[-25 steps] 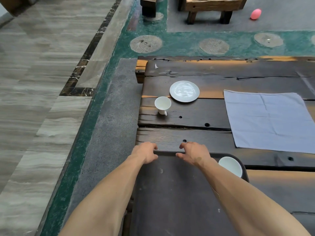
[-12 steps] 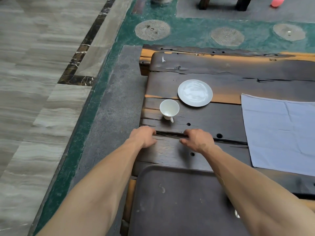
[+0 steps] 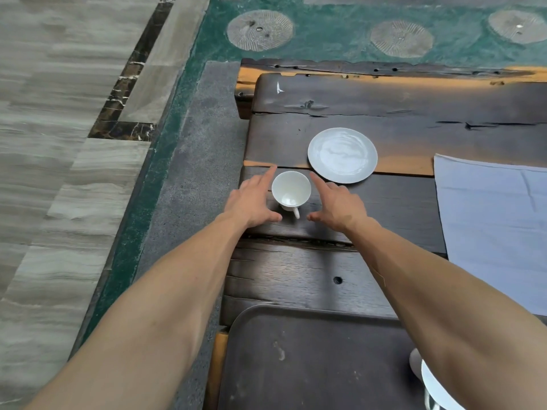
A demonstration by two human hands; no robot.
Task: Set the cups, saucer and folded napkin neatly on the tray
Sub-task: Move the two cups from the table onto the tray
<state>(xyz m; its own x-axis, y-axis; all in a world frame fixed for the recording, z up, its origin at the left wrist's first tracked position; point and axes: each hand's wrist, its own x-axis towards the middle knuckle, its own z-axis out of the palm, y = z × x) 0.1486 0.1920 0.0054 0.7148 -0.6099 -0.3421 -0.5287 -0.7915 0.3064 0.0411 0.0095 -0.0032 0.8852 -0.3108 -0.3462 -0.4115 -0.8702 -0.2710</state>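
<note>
A white cup (image 3: 291, 189) with its handle toward me stands on the dark wooden table (image 3: 414, 108). My left hand (image 3: 254, 199) is open just left of the cup and my right hand (image 3: 336, 202) is open just right of it, fingers stretched forward, neither clearly touching it. A white saucer (image 3: 342, 155) lies right behind the cup. The pale blue napkin (image 3: 497, 226) lies spread flat at the right. The dark tray (image 3: 310, 359) sits at the near edge, and a second white cup (image 3: 435, 386) on it is partly hidden under my right forearm.
The table's left edge drops to a grey stone strip (image 3: 189, 179) and green floor with round stone inlays (image 3: 260, 30). Bare dark planks (image 3: 296, 270) lie between the tray and the cup.
Both hands left the tray's far rim and moved forward across the table. They opened from curled to stretched and now flank the cup. The view tilted forward.
</note>
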